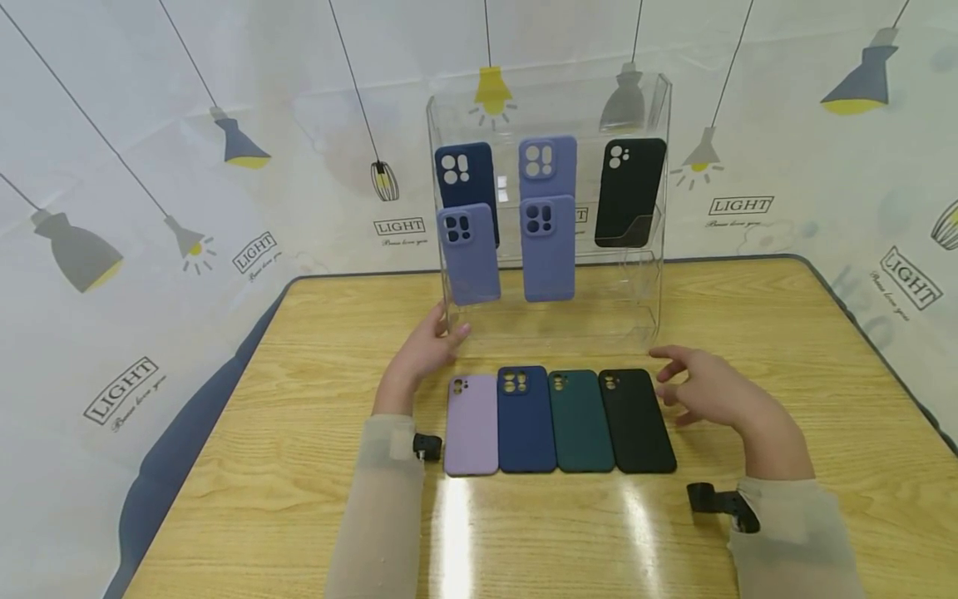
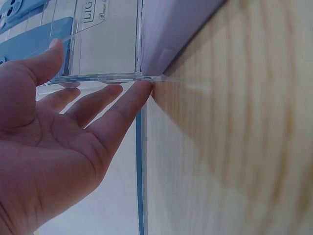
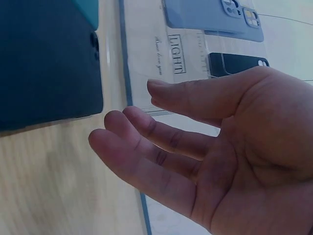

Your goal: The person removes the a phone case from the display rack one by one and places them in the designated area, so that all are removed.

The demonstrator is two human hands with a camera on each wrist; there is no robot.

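My left hand is at the lower left edge of a clear acrylic display stand; in the left wrist view its nearly straight fingers touch the stand's side and the thumb is raised. My right hand hovers by the stand's lower right corner with loosely bent fingers and holds nothing. Below the stand lies a row of phone cases: lilac, dark blue, dark green and black. The black one is nearest the right hand.
On the stand's tiers stand a navy case, a black case and several periwinkle cases. Beneath everything is a wood-grain table. A white cloth printed with lamps hangs behind it.
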